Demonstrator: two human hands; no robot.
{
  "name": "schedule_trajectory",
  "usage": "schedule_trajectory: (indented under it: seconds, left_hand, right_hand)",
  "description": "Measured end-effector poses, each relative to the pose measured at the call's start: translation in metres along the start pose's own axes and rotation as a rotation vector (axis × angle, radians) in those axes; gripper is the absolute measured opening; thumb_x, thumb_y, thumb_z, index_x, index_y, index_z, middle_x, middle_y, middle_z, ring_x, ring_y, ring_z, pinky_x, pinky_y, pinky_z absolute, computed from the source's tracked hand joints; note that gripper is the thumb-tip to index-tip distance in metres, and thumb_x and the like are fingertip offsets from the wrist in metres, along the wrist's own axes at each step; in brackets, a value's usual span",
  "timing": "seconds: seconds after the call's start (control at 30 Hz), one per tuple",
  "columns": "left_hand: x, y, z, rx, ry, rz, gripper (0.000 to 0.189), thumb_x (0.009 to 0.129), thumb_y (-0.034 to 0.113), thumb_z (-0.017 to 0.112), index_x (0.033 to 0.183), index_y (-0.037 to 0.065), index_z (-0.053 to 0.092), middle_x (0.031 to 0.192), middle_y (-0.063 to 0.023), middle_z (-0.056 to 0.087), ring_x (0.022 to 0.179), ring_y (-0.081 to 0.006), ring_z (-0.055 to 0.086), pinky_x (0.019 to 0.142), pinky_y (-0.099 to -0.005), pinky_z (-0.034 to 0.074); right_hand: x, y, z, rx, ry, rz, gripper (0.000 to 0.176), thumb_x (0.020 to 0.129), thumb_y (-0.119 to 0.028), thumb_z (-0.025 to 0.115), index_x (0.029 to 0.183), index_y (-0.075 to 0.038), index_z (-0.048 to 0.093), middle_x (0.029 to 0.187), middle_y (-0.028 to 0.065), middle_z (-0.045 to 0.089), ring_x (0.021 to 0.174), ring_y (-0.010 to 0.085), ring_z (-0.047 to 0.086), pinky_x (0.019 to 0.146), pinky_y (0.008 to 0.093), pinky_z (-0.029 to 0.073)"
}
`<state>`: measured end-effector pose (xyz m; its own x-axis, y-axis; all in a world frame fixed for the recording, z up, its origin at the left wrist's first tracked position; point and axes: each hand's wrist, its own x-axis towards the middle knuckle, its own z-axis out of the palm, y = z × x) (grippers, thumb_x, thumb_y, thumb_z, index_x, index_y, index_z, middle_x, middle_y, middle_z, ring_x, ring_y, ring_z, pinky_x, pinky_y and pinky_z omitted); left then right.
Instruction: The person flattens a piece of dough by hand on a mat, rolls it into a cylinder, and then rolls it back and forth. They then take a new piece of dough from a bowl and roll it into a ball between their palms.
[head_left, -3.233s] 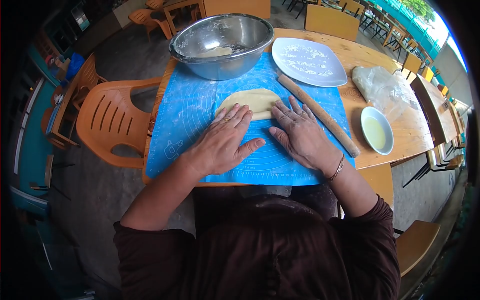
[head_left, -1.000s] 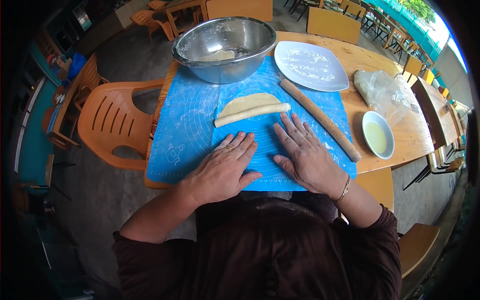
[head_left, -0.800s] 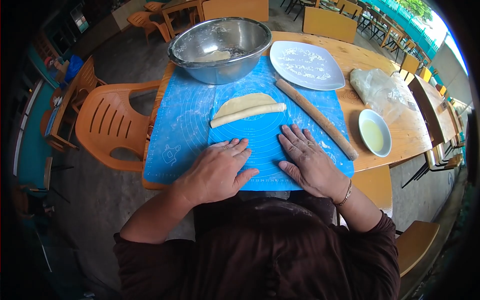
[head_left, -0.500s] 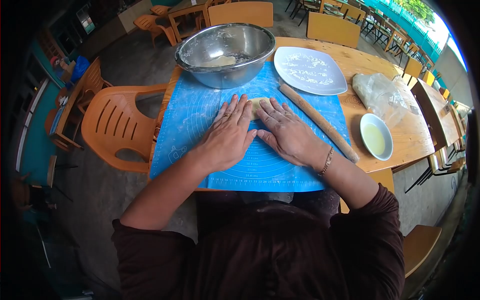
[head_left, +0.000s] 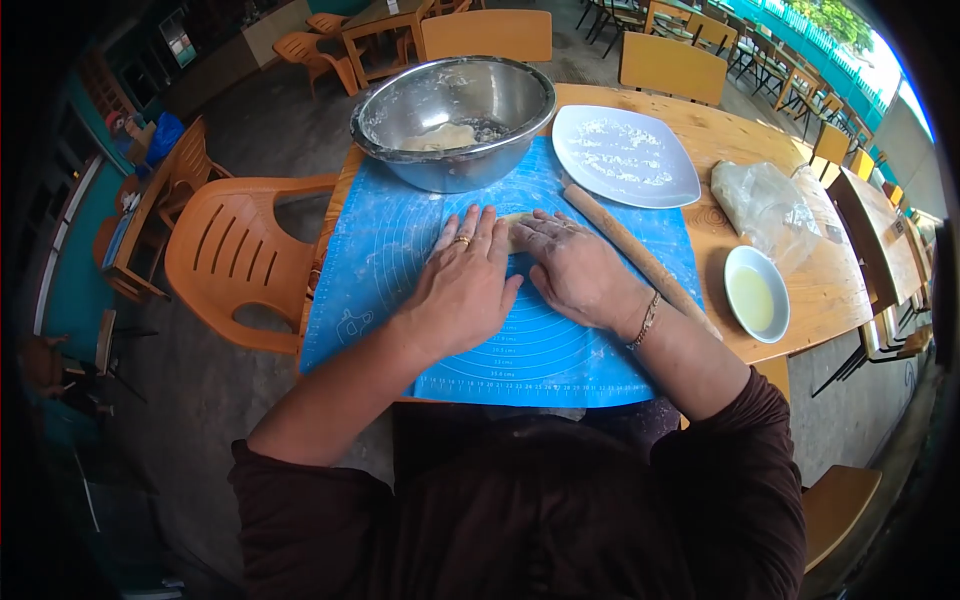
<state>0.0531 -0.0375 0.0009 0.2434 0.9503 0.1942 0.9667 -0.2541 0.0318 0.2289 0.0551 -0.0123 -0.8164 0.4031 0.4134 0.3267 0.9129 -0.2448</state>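
A pale piece of dough (head_left: 517,235) lies on a blue measuring mat (head_left: 365,275), partly covered by both hands. My left hand (head_left: 465,270) rests with its fingers stretched out, its fingertips at the dough's left side. On the other side, my right hand (head_left: 575,268) lies over the dough's right part, fingers extended and slightly bent. Both hands are dusted with flour. A wooden rolling pin (head_left: 640,258) lies slantwise just beyond my right hand. Past my fingertips stands a steel mixing bowl (head_left: 460,170) with more dough (head_left: 440,137) inside.
A floured white plate (head_left: 627,165) sits at the back of the wooden table (head_left: 700,125). To the right are a clear plastic bag (head_left: 765,210) and a small bowl of yellowish liquid (head_left: 757,293). An orange chair (head_left: 235,250) stands at the table's left.
My right hand has turned and its fingers have shifted further left over the dough, bending a little. My left hand stays nearly in place. The whole view has tipped slightly.
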Motion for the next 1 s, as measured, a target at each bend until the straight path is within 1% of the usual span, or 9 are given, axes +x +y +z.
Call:
schedule_trajectory:
  seconds: [0.03, 0.13, 0.2, 0.27, 0.37, 0.5, 0.57, 0.73, 1.0]
  left_hand:
    - [-0.003, 0.005, 0.001, -0.027, 0.022, 0.013, 0.059, 0.098, 0.024, 0.054, 0.137, -0.018, 0.043, 0.144, -0.0397, 0.041, 0.139, -0.0479, 0.039, 0.12, -0.0514, 0.025]
    - [-0.004, 0.014, -0.001, -0.029, -0.133, -0.032, 0.058, 0.098, 0.024, 0.054, 0.135, -0.019, 0.043, 0.142, -0.0412, 0.042, 0.138, -0.0482, 0.041, 0.12, -0.0514, 0.026]
    - [-0.006, 0.012, 0.009, -0.034, -0.105, -0.046, 0.06, 0.097, 0.024, 0.054, 0.136, -0.02, 0.042, 0.144, -0.0419, 0.04, 0.139, -0.0484, 0.039, 0.12, -0.0522, 0.026]
    - [-0.006, 0.01, 0.017, -0.03, 0.006, -0.061, 0.061, 0.098, 0.024, 0.053, 0.138, -0.02, 0.04, 0.146, -0.0405, 0.039, 0.141, -0.0487, 0.036, 0.12, -0.0532, 0.024]
    - [0.002, 0.002, 0.023, -0.055, 0.043, -0.093, 0.061, 0.098, 0.024, 0.053, 0.139, -0.019, 0.04, 0.147, -0.0388, 0.038, 0.142, -0.0489, 0.034, 0.121, -0.0539, 0.023]
    - [0.004, -0.007, 0.029, -0.015, 0.145, -0.057, 0.061, 0.097, 0.023, 0.054, 0.139, -0.018, 0.04, 0.147, -0.0379, 0.04, 0.142, -0.0484, 0.035, 0.121, -0.0534, 0.023]
    - [0.0, -0.003, 0.022, -0.055, 0.171, -0.009, 0.06, 0.095, 0.022, 0.056, 0.138, -0.018, 0.043, 0.144, -0.0383, 0.042, 0.141, -0.0483, 0.037, 0.12, -0.0536, 0.024]
    - [-0.002, 0.0, 0.024, -0.064, 0.088, 0.012, 0.059, 0.094, 0.022, 0.058, 0.136, -0.018, 0.045, 0.141, -0.039, 0.046, 0.137, -0.0488, 0.042, 0.119, -0.0551, 0.025]
    - [0.006, -0.012, 0.034, -0.035, 0.233, -0.017, 0.057, 0.097, 0.023, 0.055, 0.138, -0.015, 0.045, 0.145, -0.0362, 0.043, 0.141, -0.0473, 0.037, 0.12, -0.0592, 0.017]
  right_hand:
    - [-0.001, -0.005, -0.003, 0.007, -0.022, 0.029, 0.043, 0.086, -0.016, 0.061, 0.121, 0.009, 0.058, 0.128, 0.0264, 0.061, 0.126, 0.0418, 0.056, 0.112, 0.0483, 0.041]
    - [-0.001, -0.02, -0.01, 0.004, -0.099, 0.114, 0.045, 0.083, -0.014, 0.063, 0.122, 0.008, 0.06, 0.128, 0.0251, 0.062, 0.125, 0.0405, 0.057, 0.113, 0.047, 0.041]
    - [-0.002, -0.021, -0.006, -0.006, -0.159, 0.161, 0.048, 0.082, -0.013, 0.063, 0.125, 0.007, 0.06, 0.13, 0.0244, 0.062, 0.128, 0.0398, 0.055, 0.114, 0.0463, 0.039]
    - [-0.005, -0.014, 0.011, -0.134, -0.004, 0.055, 0.049, 0.082, -0.014, 0.064, 0.127, 0.006, 0.06, 0.132, 0.0236, 0.061, 0.13, 0.0391, 0.054, 0.115, 0.0476, 0.037]
    - [-0.001, -0.004, 0.018, -0.174, 0.051, 0.055, 0.049, 0.081, -0.013, 0.065, 0.127, 0.006, 0.06, 0.133, 0.0226, 0.06, 0.131, 0.0386, 0.053, 0.116, 0.0494, 0.035]
    - [-0.001, -0.004, 0.009, -0.169, 0.042, 0.088, 0.051, 0.08, -0.01, 0.065, 0.128, 0.006, 0.059, 0.135, 0.023, 0.059, 0.133, 0.0388, 0.051, 0.117, 0.0515, 0.033]
    - [-0.005, -0.007, 0.005, -0.12, 0.058, 0.057, 0.045, 0.084, -0.016, 0.062, 0.122, 0.009, 0.061, 0.132, 0.0276, 0.059, 0.131, 0.0405, 0.052, 0.116, 0.0519, 0.034]
    - [-0.001, -0.011, 0.014, -0.14, 0.001, 0.058, 0.049, 0.085, -0.017, 0.062, 0.126, 0.009, 0.059, 0.136, 0.0276, 0.057, 0.134, 0.0405, 0.05, 0.117, 0.0521, 0.033]
    - [0.004, 0.003, 0.021, -0.24, 0.094, 0.101, 0.052, 0.089, -0.017, 0.059, 0.135, 0.007, 0.053, 0.139, 0.0267, 0.055, 0.137, 0.0416, 0.046, 0.119, 0.0541, 0.027]
